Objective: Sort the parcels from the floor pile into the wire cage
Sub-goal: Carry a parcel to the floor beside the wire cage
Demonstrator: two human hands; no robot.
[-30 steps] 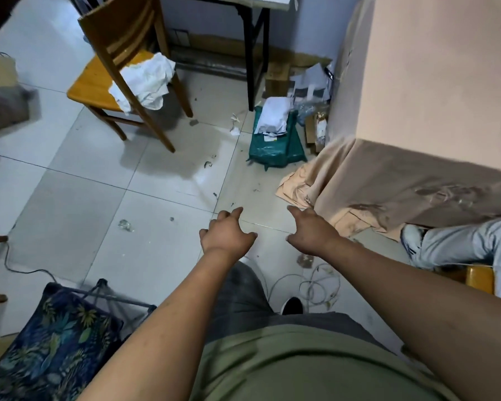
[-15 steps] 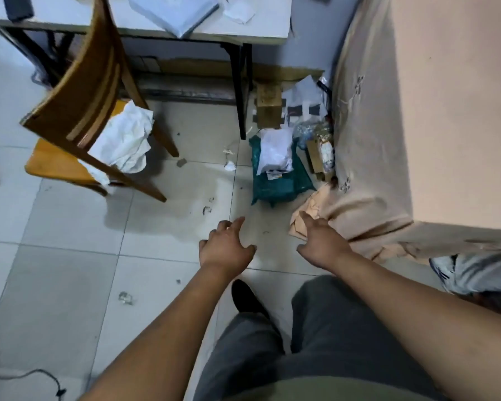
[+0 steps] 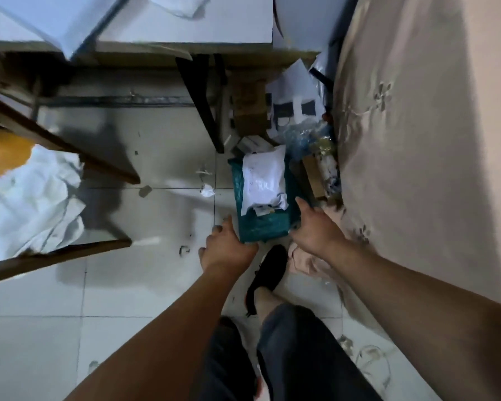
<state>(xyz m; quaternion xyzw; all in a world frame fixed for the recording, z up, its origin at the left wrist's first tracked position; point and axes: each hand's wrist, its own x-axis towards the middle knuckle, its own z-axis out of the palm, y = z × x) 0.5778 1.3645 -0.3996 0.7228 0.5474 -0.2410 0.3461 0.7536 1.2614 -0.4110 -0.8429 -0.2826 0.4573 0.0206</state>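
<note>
Though half-covered, teal parcel [image 3: 262,225] between hands [image 3: 229,251] [image 3: 315,231]

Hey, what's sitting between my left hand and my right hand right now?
In the head view, the near end of the green parcel lies between the left hand and right hand, a white parcel resting on it.

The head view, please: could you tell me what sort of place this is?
Likely a small office or back room: parcels piled on the tiled floor beside a white table and wooden chair.
</note>
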